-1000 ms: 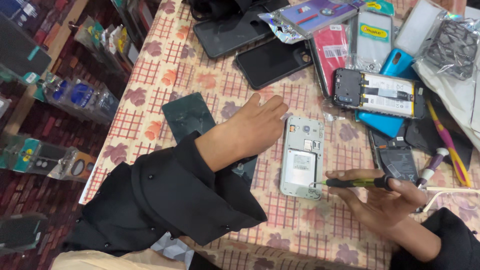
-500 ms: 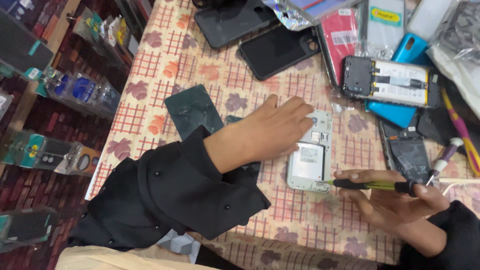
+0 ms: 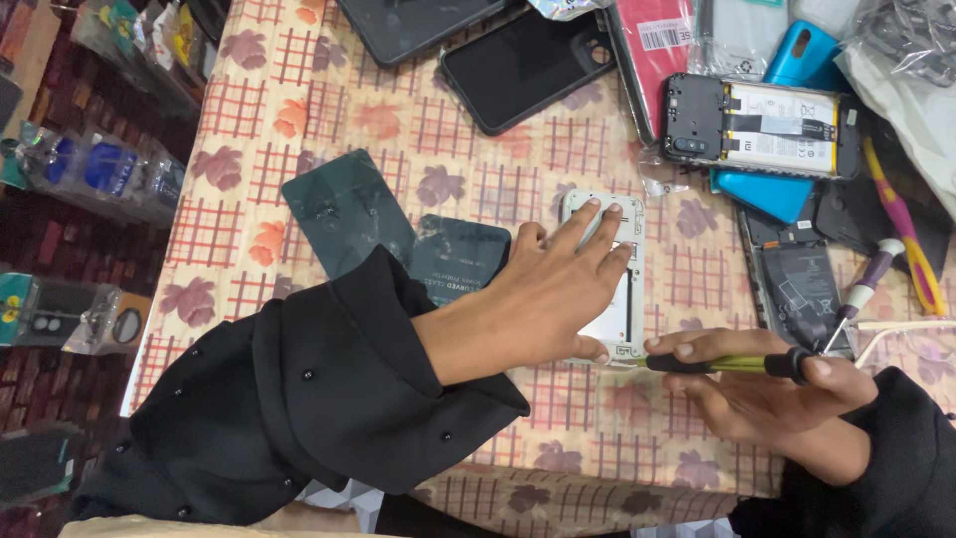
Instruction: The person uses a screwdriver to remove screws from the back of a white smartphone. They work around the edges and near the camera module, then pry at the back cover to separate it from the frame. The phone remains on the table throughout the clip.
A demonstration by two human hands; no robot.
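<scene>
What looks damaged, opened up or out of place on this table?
Two phones lie opened: the white one under the left hand, and a black one with its battery exposed. The right hand holds a screwdriver.

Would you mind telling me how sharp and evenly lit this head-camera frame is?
Head view: light is soft and even, shadows faint; the left hand, white phone frame and screwdriver in the right hand look reasonably sharp; the shelves at far left are dim and softer.

- bare surface (image 3: 329,90) open at upper left and along near edge below the hands
- dark back panel (image 3: 344,211) and glass sheet (image 3: 460,257) lie flat at left
- right side crowded: opened phone (image 3: 762,125), blue case (image 3: 767,189), screwdriver (image 3: 864,289)
</scene>
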